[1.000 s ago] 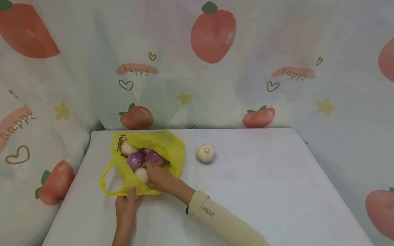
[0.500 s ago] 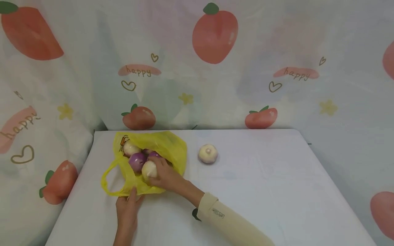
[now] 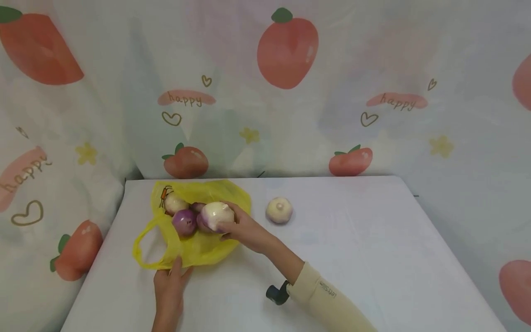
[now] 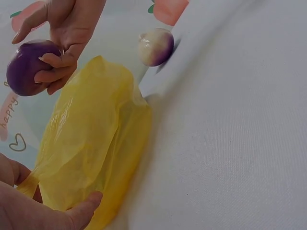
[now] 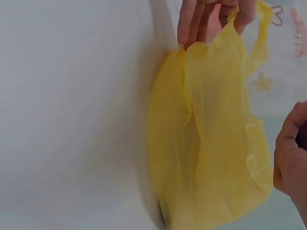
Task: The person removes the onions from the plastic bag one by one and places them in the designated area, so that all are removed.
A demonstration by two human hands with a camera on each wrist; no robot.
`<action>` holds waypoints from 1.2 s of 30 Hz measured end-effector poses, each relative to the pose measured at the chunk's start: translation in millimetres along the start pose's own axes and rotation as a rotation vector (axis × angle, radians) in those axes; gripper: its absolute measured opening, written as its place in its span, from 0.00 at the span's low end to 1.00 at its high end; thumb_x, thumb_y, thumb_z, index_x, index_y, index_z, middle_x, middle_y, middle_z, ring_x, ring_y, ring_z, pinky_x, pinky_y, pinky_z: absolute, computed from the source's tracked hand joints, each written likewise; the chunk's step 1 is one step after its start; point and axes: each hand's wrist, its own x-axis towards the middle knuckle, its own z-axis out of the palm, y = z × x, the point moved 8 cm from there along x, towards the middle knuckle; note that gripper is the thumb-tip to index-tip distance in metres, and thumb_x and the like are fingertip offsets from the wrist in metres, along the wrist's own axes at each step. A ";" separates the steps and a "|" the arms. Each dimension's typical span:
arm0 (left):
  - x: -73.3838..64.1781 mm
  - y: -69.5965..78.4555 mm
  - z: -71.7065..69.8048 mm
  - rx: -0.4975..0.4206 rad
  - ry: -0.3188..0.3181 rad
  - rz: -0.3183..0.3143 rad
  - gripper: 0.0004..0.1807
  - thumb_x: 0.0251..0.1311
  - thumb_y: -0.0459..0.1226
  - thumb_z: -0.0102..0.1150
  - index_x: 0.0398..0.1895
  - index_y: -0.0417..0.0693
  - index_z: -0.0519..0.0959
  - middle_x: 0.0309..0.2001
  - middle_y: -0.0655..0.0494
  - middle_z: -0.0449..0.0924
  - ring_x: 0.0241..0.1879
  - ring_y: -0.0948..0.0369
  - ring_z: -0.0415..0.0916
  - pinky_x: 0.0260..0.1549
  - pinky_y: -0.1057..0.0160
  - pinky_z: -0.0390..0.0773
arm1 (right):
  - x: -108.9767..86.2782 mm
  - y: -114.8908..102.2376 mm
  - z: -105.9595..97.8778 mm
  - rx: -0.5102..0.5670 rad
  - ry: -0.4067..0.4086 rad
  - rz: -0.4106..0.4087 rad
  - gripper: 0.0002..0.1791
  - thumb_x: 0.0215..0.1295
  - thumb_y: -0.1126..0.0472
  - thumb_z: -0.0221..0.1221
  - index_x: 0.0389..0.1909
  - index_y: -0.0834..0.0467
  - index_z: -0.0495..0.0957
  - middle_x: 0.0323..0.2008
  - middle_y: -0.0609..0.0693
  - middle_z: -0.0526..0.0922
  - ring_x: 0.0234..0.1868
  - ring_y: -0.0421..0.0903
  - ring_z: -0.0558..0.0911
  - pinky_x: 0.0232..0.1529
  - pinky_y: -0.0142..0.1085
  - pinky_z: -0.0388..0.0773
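Observation:
A yellow plastic bag (image 3: 203, 251) lies on the table, its mouth facing me and a handle loop out to the left. My left hand (image 3: 169, 293) pinches the near rim of the bag, thumb on top. Over the bag's mouth, my right hand (image 3: 250, 230) grips a glossy white-and-purple turnip (image 3: 216, 216), whose purple side shows in the left wrist view. Inside the bag sit a purple turnip (image 3: 184, 223), a paler turnip (image 3: 176, 203) and others partly hidden behind the held one. To the bag's right, a single turnip (image 3: 279, 210) rests on the table.
A white cloth covers the table (image 3: 352, 258). Behind it and at the left hangs a printed curtain (image 3: 311, 115) with fruit drawings. A small black device (image 3: 278, 293) is by the right cuff.
My right hand has lifted the white-and-purple turnip from the near side of the bag, up and to the right. The left hand keeps its hold on the rim.

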 end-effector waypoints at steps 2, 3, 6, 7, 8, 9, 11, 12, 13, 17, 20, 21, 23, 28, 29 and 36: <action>-0.6 0.3 0.0 0.013 0.007 -0.013 0.31 0.71 0.43 0.43 0.70 0.37 0.52 0.66 0.45 0.54 0.64 0.53 0.56 0.52 0.59 0.76 | -6.1 0.5 -1.0 -0.045 -0.035 0.006 0.40 0.63 0.61 0.60 0.72 0.51 0.49 0.59 0.57 0.63 0.44 0.59 0.78 0.48 0.42 0.80; 0.8 -1.4 -1.0 0.012 0.016 -0.014 0.31 0.70 0.44 0.44 0.70 0.36 0.52 0.65 0.43 0.55 0.64 0.53 0.58 0.51 0.59 0.77 | -8.9 1.6 -2.1 -0.067 -0.048 0.008 0.42 0.62 0.61 0.61 0.72 0.51 0.48 0.59 0.57 0.63 0.43 0.60 0.78 0.48 0.41 0.80; -1.0 -0.1 0.1 0.027 0.019 -0.030 0.31 0.71 0.43 0.42 0.70 0.35 0.50 0.66 0.41 0.53 0.64 0.51 0.57 0.52 0.58 0.77 | -16.1 4.9 -6.6 -0.082 -0.055 0.008 0.43 0.61 0.61 0.62 0.72 0.50 0.49 0.59 0.57 0.63 0.42 0.58 0.79 0.48 0.40 0.80; -0.6 -1.4 -0.3 0.026 0.019 -0.039 0.31 0.71 0.43 0.42 0.70 0.36 0.50 0.67 0.41 0.52 0.64 0.51 0.57 0.52 0.58 0.77 | -18.0 5.4 -8.5 -0.076 -0.052 0.006 0.42 0.61 0.62 0.62 0.71 0.50 0.49 0.59 0.57 0.63 0.42 0.55 0.79 0.48 0.40 0.80; 0.4 -3.3 -0.9 0.025 0.020 -0.045 0.32 0.71 0.43 0.43 0.70 0.36 0.50 0.67 0.41 0.52 0.64 0.51 0.56 0.52 0.58 0.77 | -20.0 5.3 -10.6 -0.058 -0.049 0.003 0.41 0.61 0.63 0.62 0.71 0.51 0.49 0.59 0.58 0.63 0.43 0.54 0.78 0.48 0.41 0.80; 2.1 -6.6 -2.2 0.024 0.027 -0.057 0.32 0.71 0.44 0.43 0.70 0.38 0.50 0.67 0.42 0.52 0.65 0.51 0.56 0.51 0.59 0.77 | -22.1 4.9 -12.7 -0.041 -0.045 -0.002 0.41 0.62 0.63 0.61 0.71 0.52 0.50 0.59 0.59 0.63 0.44 0.53 0.78 0.48 0.41 0.80; 5.7 -13.6 -4.4 0.026 0.037 -0.089 0.32 0.70 0.45 0.44 0.71 0.41 0.51 0.68 0.45 0.52 0.65 0.52 0.56 0.50 0.62 0.78 | -26.8 3.8 -17.8 -0.012 -0.033 -0.005 0.40 0.62 0.64 0.60 0.71 0.54 0.49 0.59 0.60 0.63 0.46 0.52 0.77 0.48 0.41 0.80; 9.0 -17.9 -5.8 0.017 0.035 -0.088 0.32 0.70 0.45 0.45 0.71 0.42 0.51 0.68 0.45 0.52 0.65 0.52 0.55 0.50 0.61 0.78 | -29.5 3.1 -20.6 -0.006 -0.027 -0.007 0.40 0.62 0.64 0.60 0.71 0.55 0.48 0.59 0.61 0.63 0.47 0.51 0.77 0.48 0.42 0.80; 13.2 -24.0 -8.1 0.016 0.043 -0.093 0.31 0.70 0.45 0.45 0.71 0.43 0.52 0.67 0.47 0.53 0.65 0.53 0.56 0.48 0.63 0.79 | -32.3 2.8 -23.9 -0.007 -0.017 -0.005 0.41 0.62 0.64 0.60 0.71 0.56 0.47 0.59 0.62 0.63 0.47 0.51 0.77 0.48 0.41 0.80; 31.1 -44.5 -16.1 0.002 0.065 -0.077 0.31 0.68 0.46 0.48 0.70 0.45 0.54 0.65 0.49 0.56 0.63 0.54 0.59 0.45 0.63 0.81 | -42.5 3.2 -37.9 -0.032 0.020 0.008 0.45 0.62 0.63 0.61 0.71 0.60 0.42 0.56 0.64 0.67 0.46 0.54 0.78 0.49 0.43 0.80; 40.5 -52.9 -18.9 0.003 0.075 -0.059 0.32 0.68 0.48 0.49 0.69 0.45 0.55 0.64 0.49 0.57 0.62 0.54 0.60 0.45 0.62 0.81 | -48.2 4.1 -49.9 -0.081 0.060 0.014 0.47 0.61 0.61 0.62 0.71 0.62 0.40 0.55 0.64 0.69 0.44 0.55 0.79 0.51 0.42 0.78; 42.0 -53.6 -18.8 0.001 0.071 -0.054 0.33 0.67 0.49 0.49 0.70 0.45 0.54 0.64 0.49 0.57 0.63 0.54 0.60 0.45 0.62 0.81 | -49.8 4.2 -54.2 -0.098 0.076 0.014 0.48 0.60 0.60 0.63 0.71 0.62 0.40 0.55 0.64 0.69 0.43 0.55 0.79 0.51 0.41 0.78; 41.0 -54.5 -18.7 0.012 0.070 -0.053 0.34 0.67 0.50 0.49 0.70 0.45 0.54 0.64 0.50 0.57 0.62 0.54 0.60 0.45 0.62 0.81 | -53.9 6.3 -62.3 -0.124 0.109 0.011 0.48 0.60 0.59 0.63 0.70 0.62 0.41 0.58 0.64 0.66 0.44 0.54 0.79 0.51 0.40 0.78; 23.6 -35.9 -11.5 0.029 0.062 -0.075 0.31 0.69 0.48 0.47 0.70 0.47 0.55 0.65 0.51 0.57 0.62 0.56 0.60 0.45 0.65 0.80 | -62.6 6.8 -80.8 -0.189 0.184 -0.022 0.44 0.58 0.61 0.65 0.68 0.63 0.47 0.62 0.62 0.58 0.52 0.53 0.74 0.49 0.40 0.80; 18.7 -29.5 -8.9 0.034 0.055 -0.076 0.31 0.69 0.47 0.46 0.70 0.45 0.54 0.65 0.50 0.57 0.63 0.55 0.59 0.46 0.65 0.80 | -64.4 6.1 -84.2 -0.222 0.198 -0.031 0.43 0.58 0.61 0.65 0.67 0.63 0.49 0.62 0.62 0.59 0.54 0.53 0.73 0.48 0.39 0.80; -5.1 0.5 1.8 0.035 0.014 -0.059 0.30 0.71 0.42 0.41 0.70 0.37 0.51 0.65 0.44 0.53 0.63 0.52 0.57 0.52 0.59 0.76 | -77.0 2.5 -111.4 -0.470 0.317 -0.061 0.42 0.57 0.57 0.66 0.68 0.62 0.55 0.60 0.56 0.65 0.51 0.51 0.73 0.46 0.36 0.78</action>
